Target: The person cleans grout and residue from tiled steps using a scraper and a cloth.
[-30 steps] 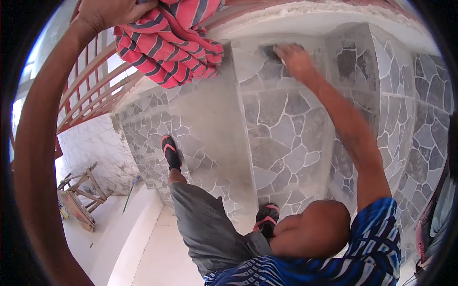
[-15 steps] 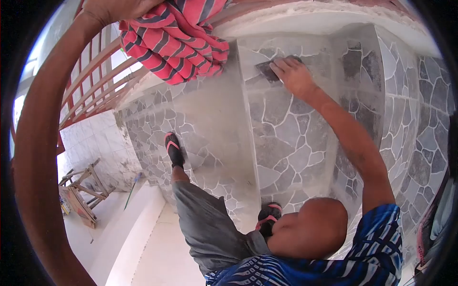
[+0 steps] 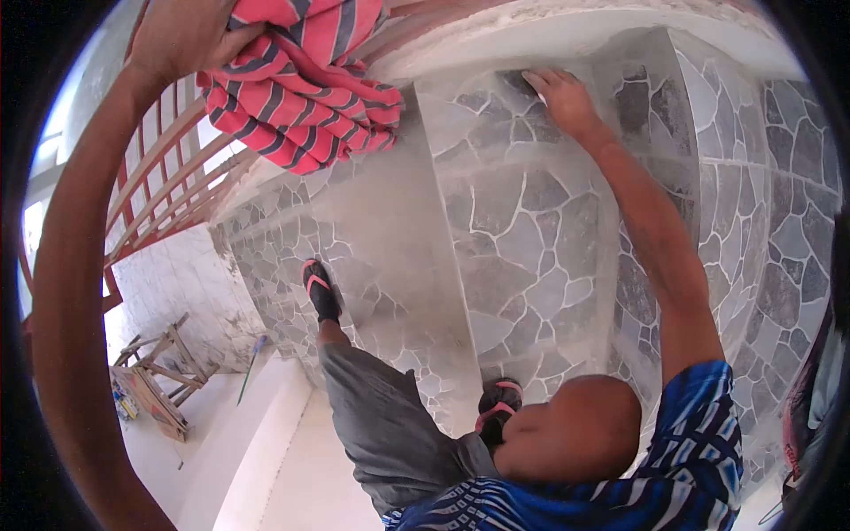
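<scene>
At the top left, my left hand grips the edge of a bunched red cloth with dark stripes; the thumb lies against the cloth and the other fingertips are out of sight. My right hand is bent over a dark flat pad, pressed to the stone-patterned step near its upper end. Grey, dusty film covers parts of this surface and of the lower step.
My sandalled feet stand on the lower stone surface and at the step's near end. Red-brown railings run along the left. A wooden stool and a thin green stick lie beyond, lower left.
My right hand has slid the dark pad up and slightly right along the step, toward its upper edge. My left hand and the striped cloth appear a little lower and farther left.
</scene>
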A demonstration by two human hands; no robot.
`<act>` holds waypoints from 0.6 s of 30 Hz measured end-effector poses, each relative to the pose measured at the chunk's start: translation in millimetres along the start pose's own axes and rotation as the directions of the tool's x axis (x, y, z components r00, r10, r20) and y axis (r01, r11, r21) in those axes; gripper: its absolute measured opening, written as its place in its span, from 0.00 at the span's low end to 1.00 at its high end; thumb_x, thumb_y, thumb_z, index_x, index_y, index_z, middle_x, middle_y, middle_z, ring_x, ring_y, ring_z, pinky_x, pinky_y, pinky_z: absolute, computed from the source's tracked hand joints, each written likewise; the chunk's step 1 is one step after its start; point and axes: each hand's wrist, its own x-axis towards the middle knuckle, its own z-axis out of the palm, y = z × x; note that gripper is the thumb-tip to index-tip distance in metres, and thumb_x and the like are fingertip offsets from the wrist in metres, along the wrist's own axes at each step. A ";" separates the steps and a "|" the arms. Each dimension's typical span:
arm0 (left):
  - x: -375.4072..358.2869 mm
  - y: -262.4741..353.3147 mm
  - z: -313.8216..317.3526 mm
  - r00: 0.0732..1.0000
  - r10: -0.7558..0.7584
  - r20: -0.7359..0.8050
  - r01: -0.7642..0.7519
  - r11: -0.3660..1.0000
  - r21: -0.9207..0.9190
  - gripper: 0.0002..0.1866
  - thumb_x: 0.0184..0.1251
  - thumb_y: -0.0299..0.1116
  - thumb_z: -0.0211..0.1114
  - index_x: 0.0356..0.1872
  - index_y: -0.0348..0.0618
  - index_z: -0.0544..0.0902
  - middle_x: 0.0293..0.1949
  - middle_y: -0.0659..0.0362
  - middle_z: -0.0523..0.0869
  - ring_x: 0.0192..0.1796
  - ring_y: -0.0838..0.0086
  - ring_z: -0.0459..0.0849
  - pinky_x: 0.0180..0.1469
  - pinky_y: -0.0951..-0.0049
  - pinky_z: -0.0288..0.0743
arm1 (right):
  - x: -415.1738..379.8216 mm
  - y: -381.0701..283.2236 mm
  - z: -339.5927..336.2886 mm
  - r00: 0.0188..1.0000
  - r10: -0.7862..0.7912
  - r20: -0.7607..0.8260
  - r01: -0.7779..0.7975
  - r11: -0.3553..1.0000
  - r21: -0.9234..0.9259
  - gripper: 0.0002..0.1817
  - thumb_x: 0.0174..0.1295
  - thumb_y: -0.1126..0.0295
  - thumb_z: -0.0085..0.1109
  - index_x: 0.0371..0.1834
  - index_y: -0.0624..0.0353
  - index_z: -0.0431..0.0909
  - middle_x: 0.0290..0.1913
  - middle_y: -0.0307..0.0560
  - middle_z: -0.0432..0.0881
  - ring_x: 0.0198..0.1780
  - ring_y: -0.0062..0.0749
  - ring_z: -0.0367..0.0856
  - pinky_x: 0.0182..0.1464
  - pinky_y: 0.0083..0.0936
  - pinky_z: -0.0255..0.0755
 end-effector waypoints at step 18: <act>0.3 1.3 2.0 1.000 -0.021 -0.007 0.021 0.999 -0.024 0.28 0.36 0.47 0.75 0.42 0.50 0.77 0.57 0.44 0.72 0.50 0.46 0.80 0.50 0.53 0.76 | -19.1 37.2 -11.3 0.991 0.074 0.108 -0.070 0.997 -0.045 0.26 0.59 0.75 0.56 0.64 0.54 0.75 0.60 0.48 0.78 0.64 0.48 0.74 0.68 0.43 0.66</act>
